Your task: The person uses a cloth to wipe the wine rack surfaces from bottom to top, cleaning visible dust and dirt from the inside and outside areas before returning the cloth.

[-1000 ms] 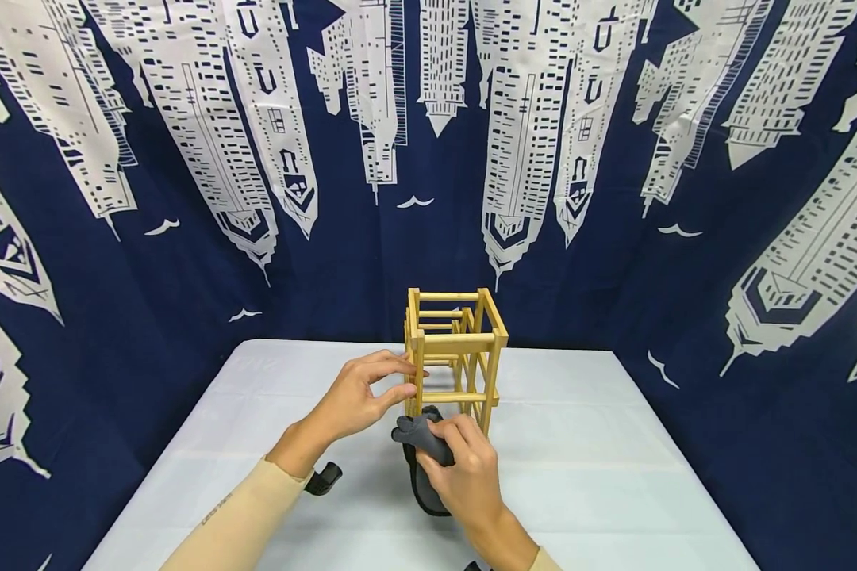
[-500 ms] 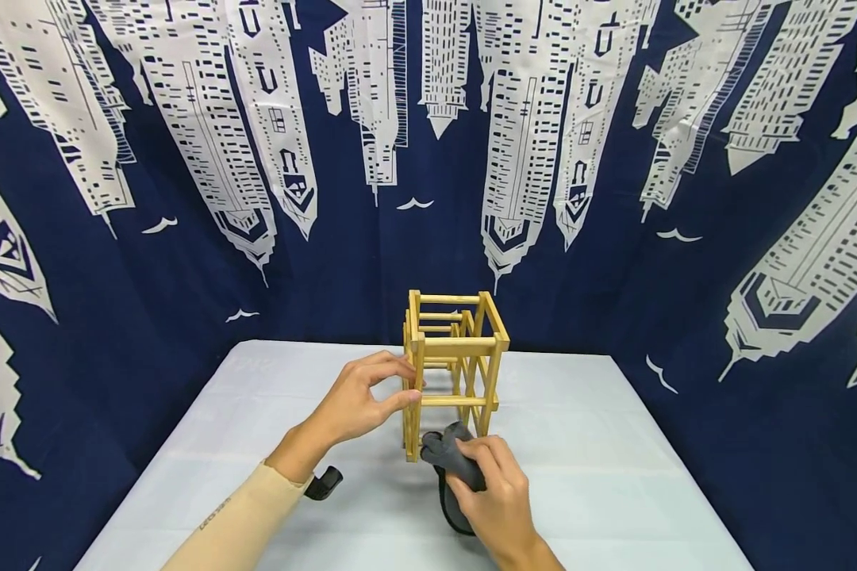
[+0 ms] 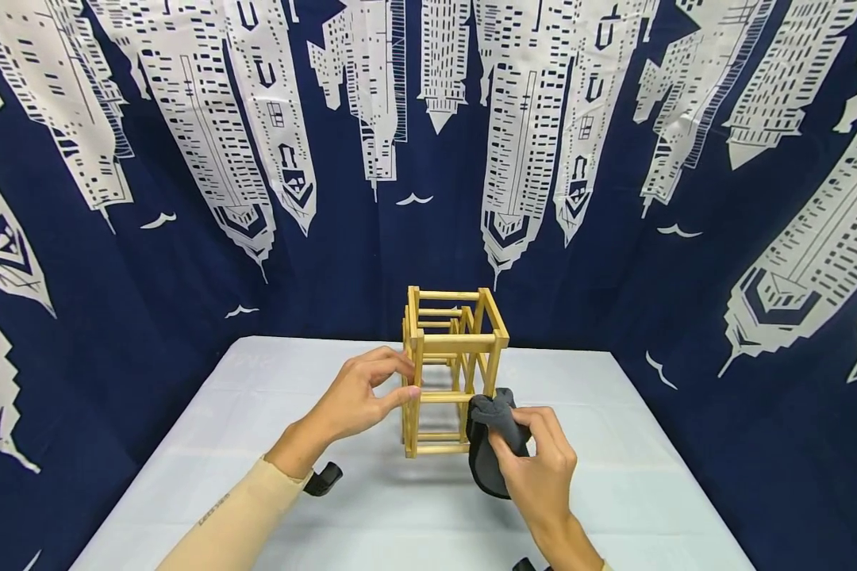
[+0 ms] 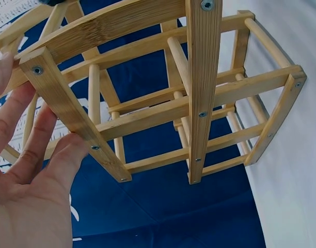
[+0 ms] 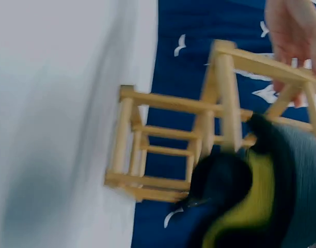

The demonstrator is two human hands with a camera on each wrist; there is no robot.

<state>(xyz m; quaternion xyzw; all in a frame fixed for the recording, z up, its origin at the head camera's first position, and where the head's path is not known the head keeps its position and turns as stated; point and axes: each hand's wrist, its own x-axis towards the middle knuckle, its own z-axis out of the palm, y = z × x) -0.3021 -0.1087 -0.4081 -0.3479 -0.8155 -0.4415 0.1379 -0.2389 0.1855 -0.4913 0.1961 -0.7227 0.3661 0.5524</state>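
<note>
A small light wooden rack [image 3: 460, 343], built of slats and round rods, stands on the table. My left hand [image 3: 360, 396] grips its front left side, with the thumb at the front post and the fingers along the side. In the left wrist view, the fingertips [image 4: 75, 142] rest against a slat. By the rack's front right corner, my right hand [image 3: 543, 468] pinches a soft dark grey item [image 3: 491, 464] with black edging, folded at the top. The right wrist view shows yellow [image 5: 256, 201] on this item. Its exact kind is unclear.
The table is covered by a white cloth [image 3: 650, 492]. Behind it hangs a dark blue curtain [image 3: 343, 285] with white buildings and birds. A black strap end [image 3: 324, 480] shows beside the left wrist.
My right hand has carried the grey item rightward from the rack's front left to its front right corner, dipping toward me midway. The left hand stays at the rack.
</note>
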